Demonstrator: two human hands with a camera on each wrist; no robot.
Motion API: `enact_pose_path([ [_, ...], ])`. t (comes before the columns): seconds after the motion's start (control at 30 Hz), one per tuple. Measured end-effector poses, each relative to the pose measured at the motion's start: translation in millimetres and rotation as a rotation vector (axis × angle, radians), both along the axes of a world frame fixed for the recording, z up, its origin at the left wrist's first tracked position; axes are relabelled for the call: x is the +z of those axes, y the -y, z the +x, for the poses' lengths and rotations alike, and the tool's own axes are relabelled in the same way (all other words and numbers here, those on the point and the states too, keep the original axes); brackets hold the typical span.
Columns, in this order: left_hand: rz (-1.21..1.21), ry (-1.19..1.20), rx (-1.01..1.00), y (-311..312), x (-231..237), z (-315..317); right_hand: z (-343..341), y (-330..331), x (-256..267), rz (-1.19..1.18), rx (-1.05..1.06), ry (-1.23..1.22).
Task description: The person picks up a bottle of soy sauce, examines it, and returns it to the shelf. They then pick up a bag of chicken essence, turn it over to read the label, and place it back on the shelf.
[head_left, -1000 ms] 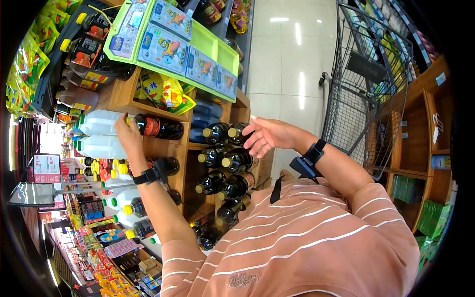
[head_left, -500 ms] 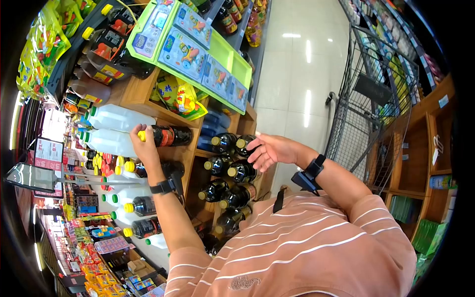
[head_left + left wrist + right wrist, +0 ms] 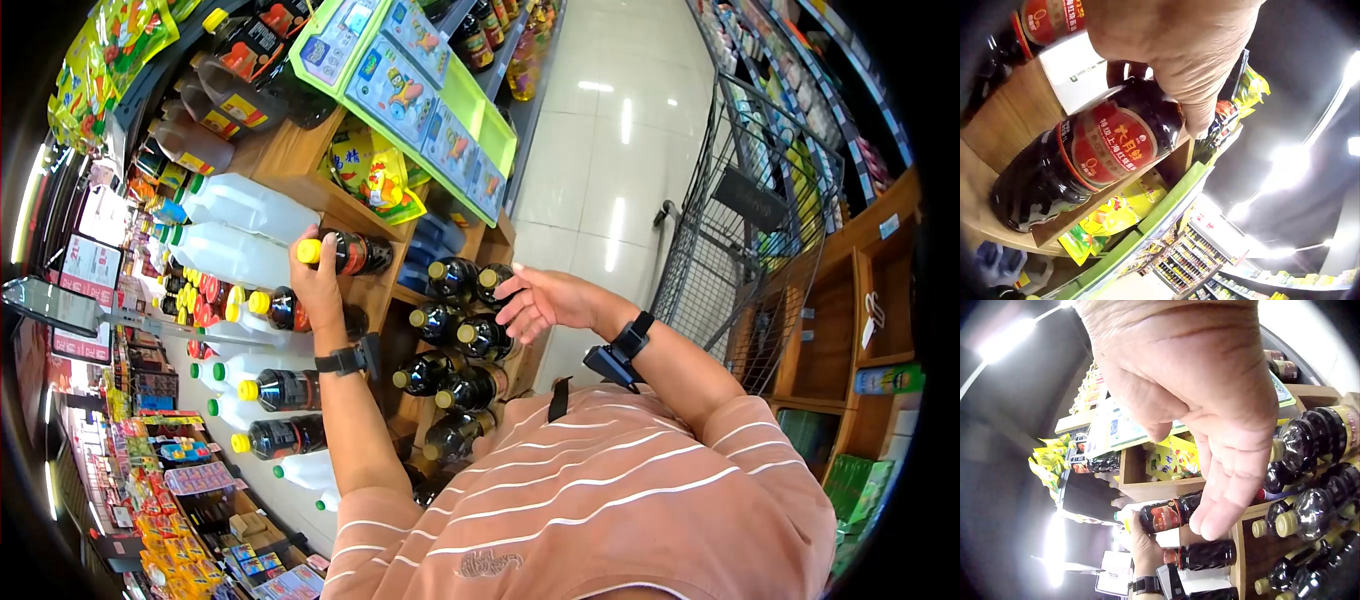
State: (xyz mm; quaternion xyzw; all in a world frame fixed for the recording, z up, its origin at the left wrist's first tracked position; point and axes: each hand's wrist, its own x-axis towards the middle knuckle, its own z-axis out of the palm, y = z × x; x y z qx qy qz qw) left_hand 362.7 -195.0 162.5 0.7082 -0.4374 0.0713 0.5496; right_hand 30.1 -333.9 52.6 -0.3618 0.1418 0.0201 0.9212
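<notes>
My left hand (image 3: pixel 318 287) holds a dark soy sauce bottle (image 3: pixel 364 254) with a yellow cap by its neck, at the edge of a wooden display top. Its red label (image 3: pixel 1109 147) with Chinese writing faces the left wrist camera, where the hand hides the cap. Bent fingers and a thumb wrap the bottle's upper end. My right hand (image 3: pixel 550 302) hangs with relaxed fingers, holding nothing, close over dark bottles with gold caps (image 3: pixel 483 335) on the lower shelf. In the right wrist view the right hand's fingers (image 3: pixel 1225 487) overlap part of the soy sauce bottle.
Large clear jugs (image 3: pixel 235 252) with green caps stand beside the held bottle. A yellow seasoning bag (image 3: pixel 380 180) sits in a wooden compartment. Over it juts a green display rack (image 3: pixel 470 140). Across the tiled aisle (image 3: pixel 580 170) stands a wire shopping cart (image 3: pixel 755 230).
The head view has shifted, moving the shelf to the right. In my left hand the soy sauce bottle now looks shorter, its yellow cap showing more fully. My right hand stays relaxed over the shelf.
</notes>
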Motion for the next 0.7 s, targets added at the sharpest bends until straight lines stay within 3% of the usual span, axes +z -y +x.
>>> enact_pose_path([
  [0.17,-0.04,0.081,0.086,-1,17,-23,-3,0,13,-0.071,-0.026,0.007],
  [0.33,-0.036,-0.168,0.03,-15,56,-61,12,-11,31,-0.281,-0.116,-0.029],
  [0.43,-0.194,-0.464,-0.134,-17,65,-78,32,-23,37,-0.26,-0.094,-0.029],
  [0.53,-0.188,-0.622,-0.228,-20,65,-83,46,-34,32,-0.176,-0.084,0.016],
  [0.7,-0.172,-0.695,-0.264,-9,67,-91,50,-39,23,0.041,0.004,0.199],
])
